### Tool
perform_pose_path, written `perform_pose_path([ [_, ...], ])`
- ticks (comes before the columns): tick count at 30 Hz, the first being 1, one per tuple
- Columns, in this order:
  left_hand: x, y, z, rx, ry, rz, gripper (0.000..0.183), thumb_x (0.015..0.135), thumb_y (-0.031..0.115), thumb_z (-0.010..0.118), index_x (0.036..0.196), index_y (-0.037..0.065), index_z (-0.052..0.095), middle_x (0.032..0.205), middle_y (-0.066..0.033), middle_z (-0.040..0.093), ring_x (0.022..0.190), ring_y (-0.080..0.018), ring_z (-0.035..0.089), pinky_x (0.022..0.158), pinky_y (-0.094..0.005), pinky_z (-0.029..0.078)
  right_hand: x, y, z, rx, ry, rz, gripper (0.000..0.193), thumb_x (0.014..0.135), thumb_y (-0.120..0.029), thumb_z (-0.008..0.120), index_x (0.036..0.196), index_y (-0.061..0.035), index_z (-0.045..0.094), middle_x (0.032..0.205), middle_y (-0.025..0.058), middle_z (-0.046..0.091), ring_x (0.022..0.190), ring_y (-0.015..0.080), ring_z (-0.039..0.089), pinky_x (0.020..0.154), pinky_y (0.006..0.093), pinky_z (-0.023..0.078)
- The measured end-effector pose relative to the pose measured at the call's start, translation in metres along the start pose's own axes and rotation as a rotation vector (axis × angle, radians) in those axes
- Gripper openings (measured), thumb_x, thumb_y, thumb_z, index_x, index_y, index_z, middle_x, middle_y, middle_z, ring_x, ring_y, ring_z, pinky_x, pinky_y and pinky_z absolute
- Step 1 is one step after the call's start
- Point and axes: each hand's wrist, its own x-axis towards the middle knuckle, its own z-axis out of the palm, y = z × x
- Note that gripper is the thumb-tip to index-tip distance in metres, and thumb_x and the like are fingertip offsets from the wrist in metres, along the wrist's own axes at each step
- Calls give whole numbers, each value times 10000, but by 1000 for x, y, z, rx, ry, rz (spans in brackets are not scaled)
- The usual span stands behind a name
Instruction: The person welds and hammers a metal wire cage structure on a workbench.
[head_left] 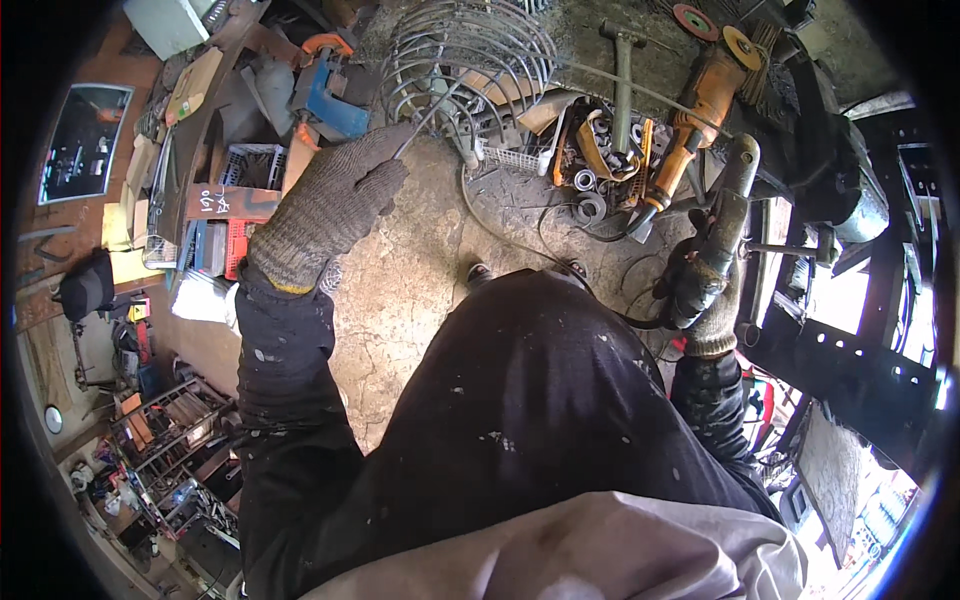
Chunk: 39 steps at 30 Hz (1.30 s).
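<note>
Above the floor (395,300), your left grip (338,195) pinches coiled wire (472,60) (seemingly steadying it); your right grip (724,312) clasps a grey metal tool (722,235).

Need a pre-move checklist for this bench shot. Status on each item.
1. Gloves on: ok. Left hand and right hand both wear knitted gloves.
2. Left grip: cannot tell. A thin grey rod meets the fingertips, but how they close is hidden.
3. Right grip: cannot tell. The hand is at a grey metal tool that covers most of it.
4. Orange power tool out of hand: ok. It lies apart from both hands.
5. Floor free of loose cable: not ok. A cable curves past the shoes.
</note>
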Motion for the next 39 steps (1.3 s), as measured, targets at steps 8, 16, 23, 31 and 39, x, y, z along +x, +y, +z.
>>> perform_pose_path([
  [8, 1, -6, 2, -56, 1, 23, 446, 1002, 209, 567, 1402, 16, 524, 1220, -86, 651, 917, -117, 644, 795, -253, 528, -5, -6, 11, -36, -30, -27, 416, 1069, -230, 388, 1422, -15, 432, 952, 100, 628, 770, 213, 661, 607, 372, 592],
  [16, 0, -11, 1, -67, 1, 14, 429, 995, 180, 563, 1389, 11, 537, 1220, -83, 650, 874, -106, 643, 759, -250, 531, -3, -3, 1, -73, 49, -40, 422, 1074, -209, 376, 1442, -5, 411, 969, 108, 624, 783, 204, 652, 624, 362, 583],
  [23, 0, -9, 4, -148, 14, -13, 426, 1000, 169, 558, 1399, 21, 536, 1193, -60, 661, 802, -89, 614, 717, -238, 517, -4, 1, -3, 184, -36, 8, 434, 1071, -212, 387, 1450, 0, 402, 959, 108, 626, 781, 203, 652, 623, 353, 585],
  [31, 0, -1, 4, -161, 18, -64, 434, 1009, 171, 567, 1413, 18, 523, 1217, -52, 657, 865, -77, 602, 753, -230, 505, -5, -7, 11, 25, 36, -73, 476, 1040, -237, 457, 1445, 7, 403, 918, 114, 620, 689, 209, 646, 554, 343, 566],
  [39, -2, 7, -2, -171, -42, -164, 459, 1006, 203, 576, 1422, 20, 514, 1094, -40, 641, 817, -65, 568, 720, -219, 483, -24, -91, 21, -555, 215, -717, 606, 933, -239, 559, 1416, 77, 376, 905, 165, 621, 616, 225, 615, 554, 325, 542],
])
